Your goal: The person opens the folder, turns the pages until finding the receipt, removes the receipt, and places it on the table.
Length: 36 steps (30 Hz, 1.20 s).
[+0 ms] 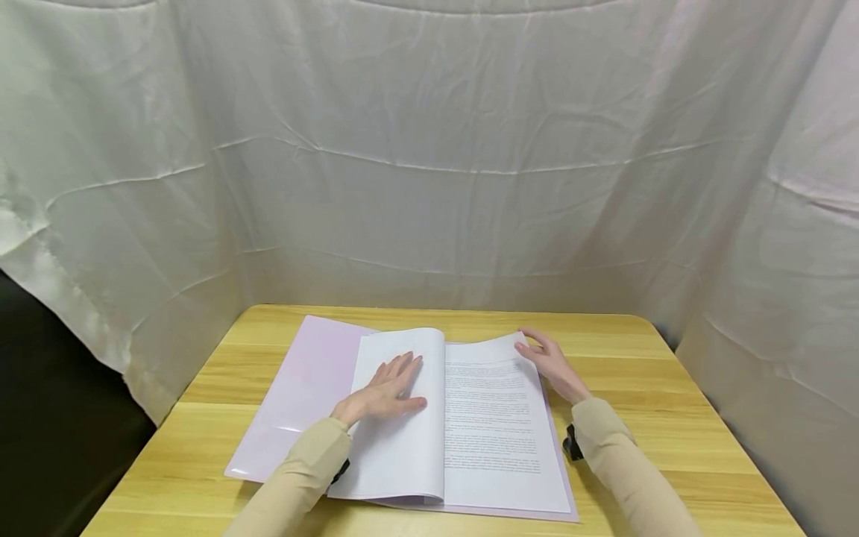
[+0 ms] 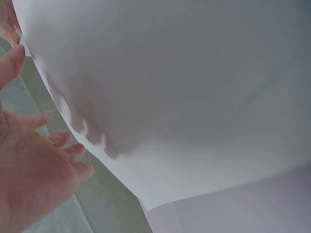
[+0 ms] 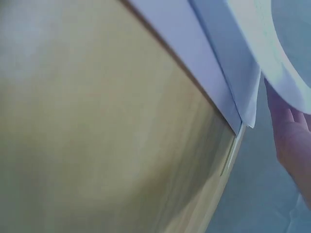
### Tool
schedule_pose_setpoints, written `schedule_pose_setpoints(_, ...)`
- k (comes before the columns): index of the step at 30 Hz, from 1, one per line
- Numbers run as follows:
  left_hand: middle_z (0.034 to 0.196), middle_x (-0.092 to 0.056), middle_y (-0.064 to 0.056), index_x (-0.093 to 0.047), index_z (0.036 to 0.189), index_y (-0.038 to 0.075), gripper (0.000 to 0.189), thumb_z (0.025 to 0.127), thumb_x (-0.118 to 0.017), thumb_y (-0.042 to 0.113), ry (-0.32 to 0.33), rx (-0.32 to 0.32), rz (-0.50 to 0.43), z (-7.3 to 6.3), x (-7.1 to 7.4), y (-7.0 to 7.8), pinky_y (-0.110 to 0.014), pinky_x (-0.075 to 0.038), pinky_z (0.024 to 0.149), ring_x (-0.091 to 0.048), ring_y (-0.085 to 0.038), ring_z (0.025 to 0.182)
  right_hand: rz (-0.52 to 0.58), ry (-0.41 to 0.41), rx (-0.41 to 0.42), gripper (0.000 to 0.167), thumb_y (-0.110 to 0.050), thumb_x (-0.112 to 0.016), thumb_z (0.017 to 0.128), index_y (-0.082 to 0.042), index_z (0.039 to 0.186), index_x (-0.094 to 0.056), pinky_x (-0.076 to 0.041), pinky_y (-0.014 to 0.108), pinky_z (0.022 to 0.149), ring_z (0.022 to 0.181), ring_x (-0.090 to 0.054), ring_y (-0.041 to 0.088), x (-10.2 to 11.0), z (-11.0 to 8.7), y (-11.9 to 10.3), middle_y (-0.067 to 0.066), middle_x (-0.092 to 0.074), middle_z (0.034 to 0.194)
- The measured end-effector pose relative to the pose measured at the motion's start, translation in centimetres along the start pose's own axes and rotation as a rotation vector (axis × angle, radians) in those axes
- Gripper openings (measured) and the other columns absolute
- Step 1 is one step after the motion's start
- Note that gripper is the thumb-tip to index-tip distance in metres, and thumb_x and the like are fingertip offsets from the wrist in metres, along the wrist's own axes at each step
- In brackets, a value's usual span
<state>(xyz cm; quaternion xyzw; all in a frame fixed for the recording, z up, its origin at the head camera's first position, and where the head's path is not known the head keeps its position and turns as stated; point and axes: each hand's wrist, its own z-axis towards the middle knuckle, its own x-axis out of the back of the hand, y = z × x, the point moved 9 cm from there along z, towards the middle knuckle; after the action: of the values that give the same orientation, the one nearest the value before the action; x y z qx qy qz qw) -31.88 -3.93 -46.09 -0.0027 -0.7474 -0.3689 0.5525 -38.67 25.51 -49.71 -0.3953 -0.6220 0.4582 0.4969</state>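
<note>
A pale curtain (image 1: 470,194) hangs beyond both hands' fingers in the head view, behind the wooden desk (image 1: 617,373). The left hand (image 1: 384,395) lies with fingers spread over the left page (image 1: 403,462); the right hand (image 1: 553,371) pinches the right page (image 1: 490,440) at its upper outer corner. The lilac folder (image 1: 315,373) lies beneath them, its cover left of the left fingers. Paper this thin should be light, limp and easily creased, the folder slicker and stiffer; that pinched corner seems the best hold. The left hand and sleeve (image 1: 295,477) obstruct the left page.

From the left wrist, paper bows beside the splayed fingertips; how hard they press can't be told.

From the right wrist, paper curls over the fingers, the folder's corner just beside them.
</note>
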Motion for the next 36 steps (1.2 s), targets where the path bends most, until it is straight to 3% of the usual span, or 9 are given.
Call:
schedule_pose_setpoints(3,0.168,-0.008,-0.025,-0.016,0.16,0.001,0.083,0.1,-0.058,0.038,0.007,0.012,0.005,0.0,-0.1,-0.1,-0.062,-0.002,0.127,-0.005,-0.045,0.157,0.077,-0.05,-0.01,0.07,-0.036,-0.052,0.105,-0.006,0.16,-0.02,-0.056,0.032,0.088,0.117,-0.063,0.03,-0.3,-0.6,0.2,0.033,-0.048,0.147)
schedule_pose_setpoints(11,0.169,-0.007,-0.022,-0.014,0.161,0.003,0.087,0.098,-0.06,0.042,0.026,0.015,-0.001,0.1,-0.3,-0.2,-0.065,0.0,0.126,-0.002,-0.044,0.157,0.168,-0.131,-0.018,0.068,-0.038,-0.042,0.108,-0.006,0.161,-0.014,-0.052,0.028,0.094,0.124,-0.058,0.024,-0.9,-2.0,0.3,0.033,-0.039,0.154)
schedule_pose_setpoints(18,0.169,-0.007,-0.022,-0.015,0.161,0.002,0.087,0.097,-0.061,0.041,0.05,-0.015,-0.038,0.3,-0.3,0.1,-0.067,0.001,0.124,-0.002,-0.045,0.157,0.239,-0.19,-0.017,0.065,-0.039,-0.034,0.11,-0.005,0.162,-0.012,-0.058,0.028,0.083,0.114,-0.064,0.019,-1.1,-3.6,-0.1,0.031,-0.041,0.151)
schedule_pose_setpoints(21,0.169,-0.007,-0.023,-0.016,0.161,0.002,0.088,0.097,-0.062,0.041,0.049,-0.024,-0.05,0.3,-0.4,0.3,-0.067,0.0,0.124,-0.002,-0.045,0.157,0.34,-0.281,0.0,0.065,-0.039,-0.025,0.111,-0.003,0.161,-0.004,-0.06,0.028,0.078,0.106,-0.068,0.017,-1.7,-4.4,-0.6,0.02,-0.054,0.142)
schedule_pose_setpoints(24,0.169,-0.006,-0.023,-0.015,0.161,0.003,0.089,0.096,-0.063,0.042,0.039,-0.028,-0.06,0.4,-0.6,0.4,-0.067,0.0,0.124,-0.002,-0.045,0.157,0.459,-0.387,0.019,0.067,-0.042,-0.017,0.111,-0.003,0.161,0.004,-0.061,0.03,0.082,0.108,-0.07,0.019,-2.3,-5.3,-1.3,0.006,-0.059,0.138)
schedule_pose_setpoints(30,0.169,-0.004,-0.024,-0.014,0.161,0.002,0.092,0.096,-0.064,0.043,0.011,-0.038,-0.075,0.5,-0.9,1.0,-0.067,0.0,0.125,-0.001,-0.045,0.157,0.588,-0.543,0.03,0.067,-0.048,-0.008,0.108,-0.011,0.16,0.017,-0.059,0.042,0.095,0.125,-0.064,0.029,-3.1,-7.0,-2.4,0.008,-0.048,0.153)
schedule_pose_setpoints(36,0.169,-0.004,-0.023,-0.013,0.161,0.002,0.094,0.095,-0.064,0.045,-0.017,-0.075,-0.094,0.6,-1.3,2.2,-0.067,-0.001,0.125,0.0,-0.043,0.157,0.68,-0.662,-0.009,0.067,-0.053,-0.003,0.106,-0.02,0.156,0.029,-0.058,0.043,0.098,0.126,-0.063,0.031,-4.8,-7.8,-3.1,0.008,-0.052,0.147)
